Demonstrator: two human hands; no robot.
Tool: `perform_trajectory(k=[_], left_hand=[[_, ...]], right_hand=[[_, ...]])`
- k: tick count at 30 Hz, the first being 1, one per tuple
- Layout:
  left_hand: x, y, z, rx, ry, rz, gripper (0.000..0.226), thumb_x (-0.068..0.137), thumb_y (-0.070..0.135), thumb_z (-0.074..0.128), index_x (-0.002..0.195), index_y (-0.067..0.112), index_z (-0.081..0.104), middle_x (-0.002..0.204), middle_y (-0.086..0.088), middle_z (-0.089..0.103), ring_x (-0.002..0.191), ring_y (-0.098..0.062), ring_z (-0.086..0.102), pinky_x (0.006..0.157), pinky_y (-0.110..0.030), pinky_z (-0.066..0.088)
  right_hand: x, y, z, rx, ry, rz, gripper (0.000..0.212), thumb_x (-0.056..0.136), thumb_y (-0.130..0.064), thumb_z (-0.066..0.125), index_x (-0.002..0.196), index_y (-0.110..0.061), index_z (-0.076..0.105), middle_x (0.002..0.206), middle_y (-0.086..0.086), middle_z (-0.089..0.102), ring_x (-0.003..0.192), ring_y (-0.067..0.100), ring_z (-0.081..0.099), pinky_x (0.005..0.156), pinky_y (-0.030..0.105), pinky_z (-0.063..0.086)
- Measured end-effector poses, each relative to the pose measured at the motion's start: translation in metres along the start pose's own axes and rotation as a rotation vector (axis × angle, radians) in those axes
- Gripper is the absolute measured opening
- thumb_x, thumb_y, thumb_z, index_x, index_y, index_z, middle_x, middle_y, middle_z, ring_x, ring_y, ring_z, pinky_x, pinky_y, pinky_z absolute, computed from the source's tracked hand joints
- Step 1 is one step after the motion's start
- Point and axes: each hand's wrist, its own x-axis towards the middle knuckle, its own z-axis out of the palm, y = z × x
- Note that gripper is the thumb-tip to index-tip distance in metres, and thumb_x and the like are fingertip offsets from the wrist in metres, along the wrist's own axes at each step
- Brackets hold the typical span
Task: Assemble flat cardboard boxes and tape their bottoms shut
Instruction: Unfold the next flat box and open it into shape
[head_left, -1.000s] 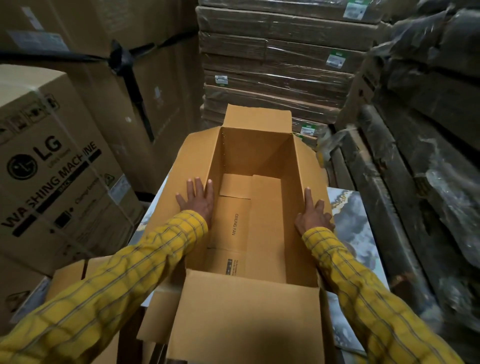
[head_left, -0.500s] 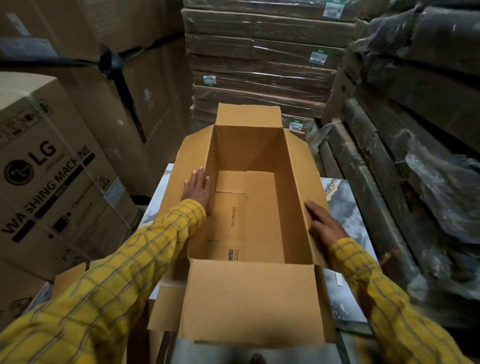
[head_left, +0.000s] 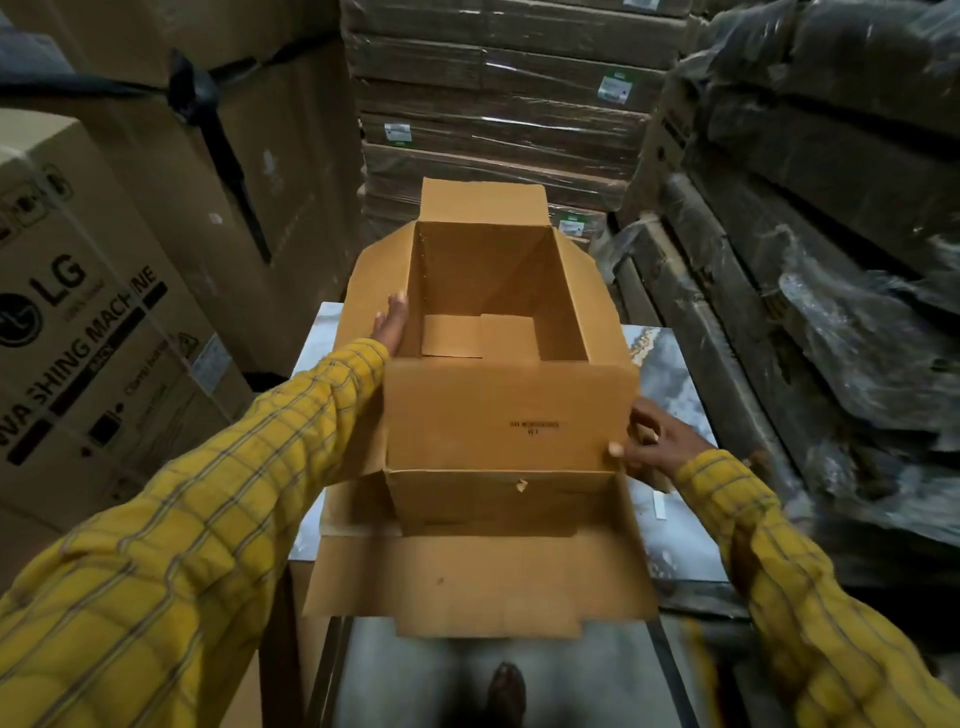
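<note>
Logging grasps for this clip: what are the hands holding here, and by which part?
Both hold the open cardboard box: left hand flat against its left flap, right hand gripping its near right corner.

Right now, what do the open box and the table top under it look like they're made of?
The open box looks like plain brown corrugated cardboard, matte: creased fold lines, a small tear at the near edge and printed black text. The table top looks like marble or a marble-print laminate, glossy: grey and white veining with soft reflections. Which of the two it is cannot be told.
</note>
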Motion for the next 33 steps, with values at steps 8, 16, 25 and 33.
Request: perform_trajectory(k=[8,16,25,33], left_hand=[[-0.012,-0.017,0.019,0.4,0.118,0.219,0.07,0.101,0.063,0.026,0.159,0.025,0.016,0.167,0.006,0.005,0.154,-0.019,0.002,0.121,-0.058,0.0],[-0.039,-0.054,0.024,0.736,0.112,0.314,0.083,0.1,0.046,0.05,0.159,0.018,-0.001,0.167,0.003,-0.01,0.154,-0.024,-0.005,0.121,-0.059,0.01],[-0.072,-0.058,0.029,0.844,0.22,0.336,0.092,0.089,0.049,0.064,0.156,0.014,0.012,0.163,-0.006,0.01,0.149,-0.033,0.012,0.118,-0.057,0.021],[-0.017,-0.016,0.029,0.955,0.264,0.302,0.089,0.083,0.043,0.071,0.151,0.011,0.023,0.162,-0.012,0.009,0.147,-0.036,0.011,0.118,-0.051,0.02]], right_hand=[[0.054,-0.037,0.054,-0.366,0.357,0.28,0.077,0.092,-0.065,0.052,0.157,-0.031,0.027,0.158,0.008,0.03,0.141,0.04,0.03,0.118,0.053,0.026],[0.029,-0.033,0.083,-0.534,0.41,0.339,0.065,0.104,-0.046,0.037,0.16,-0.03,0.009,0.162,0.004,0.02,0.144,0.038,0.024,0.111,0.064,0.028],[-0.004,-0.021,0.094,-0.634,0.445,0.357,0.077,0.098,-0.061,0.039,0.16,-0.031,0.004,0.165,0.005,0.015,0.145,0.039,0.022,0.112,0.065,0.026],[0.06,-0.04,0.073,-0.674,0.355,0.311,0.094,0.095,-0.067,0.043,0.161,-0.023,-0.009,0.169,0.005,-0.006,0.154,0.035,0.002,0.119,0.062,0.013]])
